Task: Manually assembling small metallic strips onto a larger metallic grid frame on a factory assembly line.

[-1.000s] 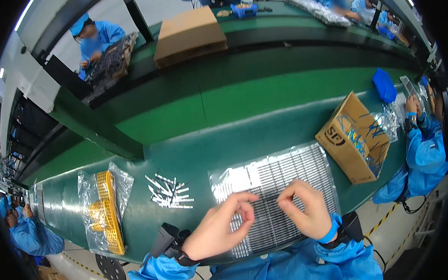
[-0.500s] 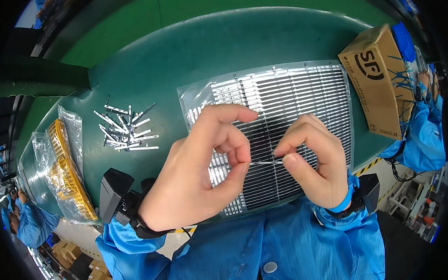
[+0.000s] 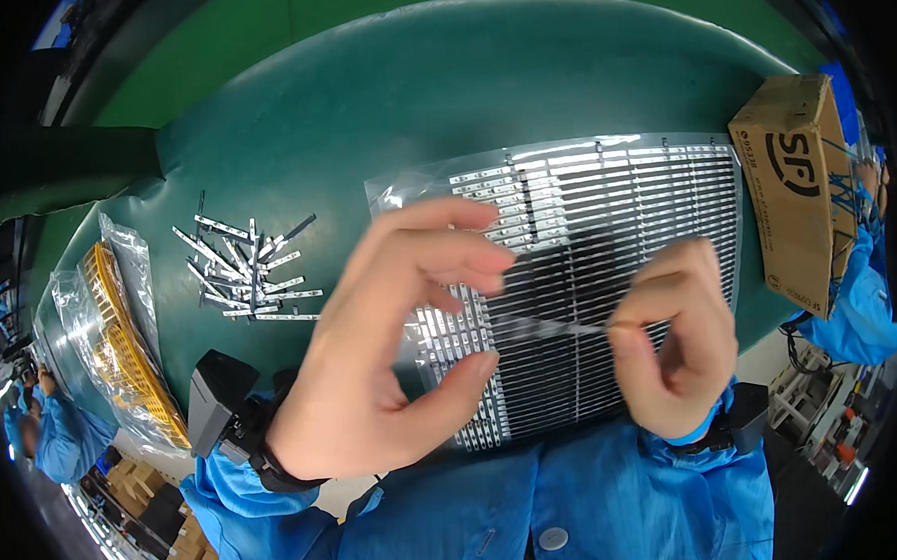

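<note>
My right hand is closed in a pinch on one end of a thin, pale strip, which is blurred and points left toward my other hand. My left hand is open, thumb and fingers apart, with nothing between them. Beneath both hands lies a clear plastic sheet carrying many rows of narrow black and white strips. My hands hide part of these rows. Left of my left hand, a loose pile of short black and white strips rests on the green table.
At the far left, a clear plastic bag with yellow mesh pieces lies near the table edge. A cardboard box stands at the right, blue ties hanging over its side. Co-workers in blue sleeves sit beyond both sides.
My left fingers have spread and let go of the strip's left end. My right hand has moved right, still pinching the strip. The whole view has shifted slightly.
</note>
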